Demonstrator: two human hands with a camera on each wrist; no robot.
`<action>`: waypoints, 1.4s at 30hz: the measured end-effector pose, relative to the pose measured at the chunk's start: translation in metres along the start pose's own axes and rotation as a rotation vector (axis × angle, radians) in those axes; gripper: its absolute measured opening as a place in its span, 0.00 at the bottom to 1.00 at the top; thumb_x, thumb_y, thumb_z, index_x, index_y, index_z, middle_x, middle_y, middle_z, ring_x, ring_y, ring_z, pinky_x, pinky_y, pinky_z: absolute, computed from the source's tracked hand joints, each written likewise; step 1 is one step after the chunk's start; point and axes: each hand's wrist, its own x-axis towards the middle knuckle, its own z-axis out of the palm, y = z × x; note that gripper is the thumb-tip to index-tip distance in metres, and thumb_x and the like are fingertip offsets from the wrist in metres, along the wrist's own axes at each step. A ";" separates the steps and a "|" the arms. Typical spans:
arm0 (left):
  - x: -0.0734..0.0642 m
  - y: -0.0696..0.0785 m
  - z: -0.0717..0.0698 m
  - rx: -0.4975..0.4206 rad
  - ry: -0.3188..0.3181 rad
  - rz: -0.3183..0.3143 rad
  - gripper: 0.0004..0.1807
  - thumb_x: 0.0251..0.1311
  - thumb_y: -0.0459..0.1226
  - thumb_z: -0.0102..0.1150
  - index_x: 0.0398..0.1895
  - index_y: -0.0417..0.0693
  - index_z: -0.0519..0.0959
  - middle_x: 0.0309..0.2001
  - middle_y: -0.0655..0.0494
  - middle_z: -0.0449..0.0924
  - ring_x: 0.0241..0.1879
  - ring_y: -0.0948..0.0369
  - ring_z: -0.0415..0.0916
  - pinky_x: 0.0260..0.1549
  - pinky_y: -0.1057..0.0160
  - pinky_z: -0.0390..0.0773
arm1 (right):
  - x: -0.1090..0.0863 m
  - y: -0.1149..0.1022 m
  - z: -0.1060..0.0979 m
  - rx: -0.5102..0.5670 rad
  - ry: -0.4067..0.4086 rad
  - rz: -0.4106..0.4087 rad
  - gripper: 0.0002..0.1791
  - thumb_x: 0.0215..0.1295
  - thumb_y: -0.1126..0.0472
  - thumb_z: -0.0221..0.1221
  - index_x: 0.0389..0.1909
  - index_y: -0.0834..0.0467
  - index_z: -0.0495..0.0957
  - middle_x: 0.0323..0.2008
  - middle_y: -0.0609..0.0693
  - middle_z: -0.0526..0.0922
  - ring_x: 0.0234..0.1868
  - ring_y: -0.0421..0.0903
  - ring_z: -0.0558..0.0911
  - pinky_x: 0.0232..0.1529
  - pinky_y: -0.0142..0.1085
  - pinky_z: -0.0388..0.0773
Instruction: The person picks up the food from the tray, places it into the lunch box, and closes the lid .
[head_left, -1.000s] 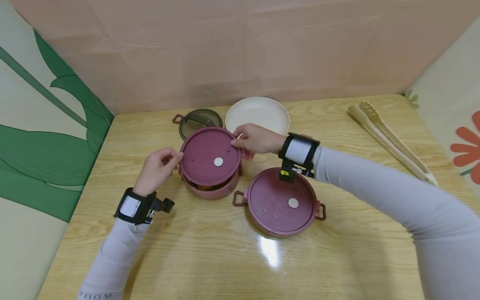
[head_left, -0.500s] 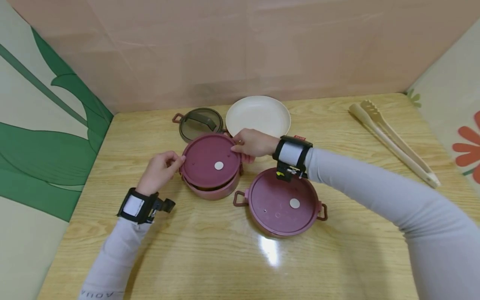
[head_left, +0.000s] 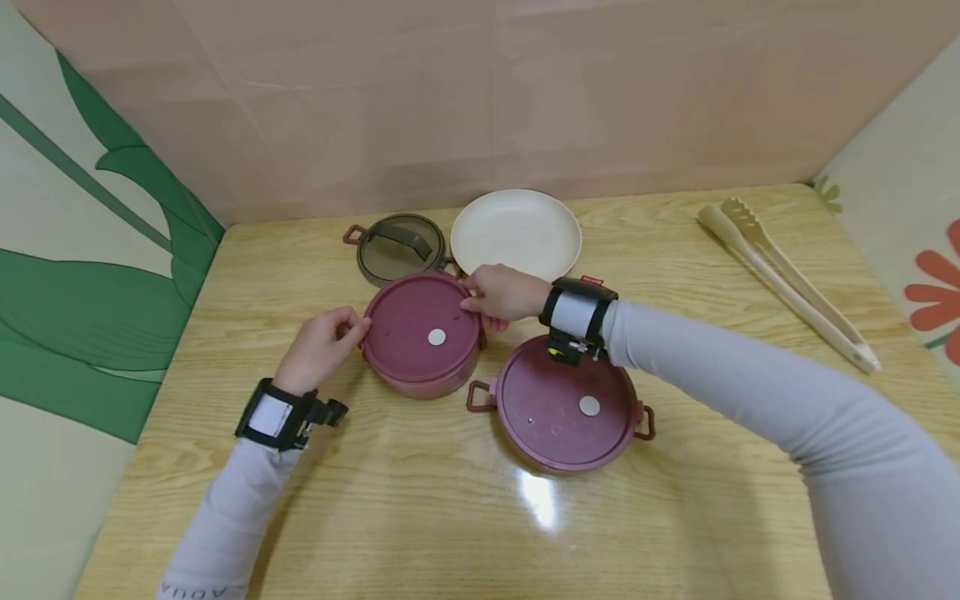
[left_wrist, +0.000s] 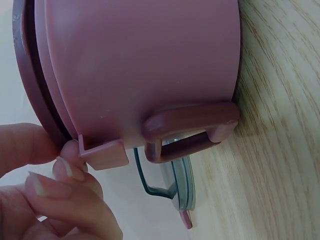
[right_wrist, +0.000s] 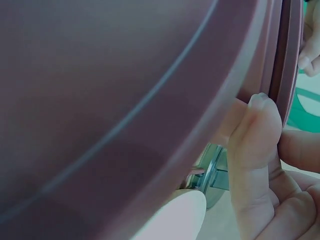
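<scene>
A plum-coloured round lid (head_left: 412, 312) with a white dot lies over the smaller pot (head_left: 427, 388), its rim close above the pot's edge. My left hand (head_left: 317, 346) pinches the lid's left rim between thumb and fingers. On the opposite side, my right hand (head_left: 506, 293) pinches the right rim. A narrow dark gap shows under the lid's rim (left_wrist: 31, 82) in the left wrist view, above the pot's side handle (left_wrist: 192, 125). The right wrist view shows curled fingers (right_wrist: 255, 140) beneath the rim.
A wider lidded pot (head_left: 551, 437) with two loop handles stands right of the smaller one. Behind are a glass-lidded pan (head_left: 386, 262) and a cream plate (head_left: 517, 229). Beige tongs (head_left: 795, 287) lie at the right. A pink wall (head_left: 480, 100) backs the table.
Both hands have lowered the lid towards me and down onto the pot. The front opening, which showed the pot's inside, has closed from view.
</scene>
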 end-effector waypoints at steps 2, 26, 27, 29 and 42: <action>0.000 0.000 0.000 0.010 0.003 0.005 0.16 0.74 0.40 0.48 0.28 0.41 0.74 0.23 0.55 0.69 0.22 0.60 0.62 0.20 0.68 0.61 | 0.000 0.000 0.000 -0.003 0.001 0.004 0.10 0.75 0.63 0.51 0.43 0.65 0.77 0.16 0.50 0.78 0.14 0.38 0.76 0.18 0.27 0.77; -0.001 0.001 0.003 0.107 0.014 0.014 0.13 0.73 0.38 0.48 0.29 0.41 0.71 0.19 0.56 0.66 0.18 0.62 0.61 0.17 0.68 0.59 | 0.007 -0.001 0.005 -0.100 -0.012 0.035 0.11 0.75 0.61 0.51 0.44 0.64 0.79 0.15 0.47 0.74 0.15 0.40 0.73 0.17 0.25 0.70; -0.001 0.002 0.003 0.126 0.017 0.013 0.12 0.72 0.38 0.49 0.29 0.41 0.71 0.19 0.56 0.66 0.17 0.62 0.61 0.16 0.68 0.59 | 0.007 -0.001 0.005 -0.105 -0.011 0.034 0.11 0.75 0.61 0.51 0.44 0.64 0.79 0.15 0.47 0.74 0.15 0.40 0.73 0.17 0.25 0.70; -0.002 0.005 0.003 0.157 0.021 0.013 0.12 0.72 0.38 0.49 0.29 0.42 0.71 0.18 0.56 0.67 0.17 0.62 0.61 0.15 0.68 0.59 | 0.008 0.000 0.005 -0.112 -0.010 0.032 0.11 0.75 0.61 0.51 0.43 0.64 0.78 0.15 0.48 0.74 0.15 0.40 0.74 0.17 0.25 0.70; 0.000 0.005 0.005 0.195 0.019 0.015 0.12 0.70 0.37 0.50 0.27 0.43 0.68 0.19 0.55 0.66 0.18 0.60 0.63 0.17 0.67 0.58 | 0.009 -0.002 0.006 -0.126 -0.015 0.050 0.12 0.76 0.61 0.50 0.43 0.65 0.79 0.16 0.48 0.74 0.16 0.41 0.74 0.18 0.25 0.70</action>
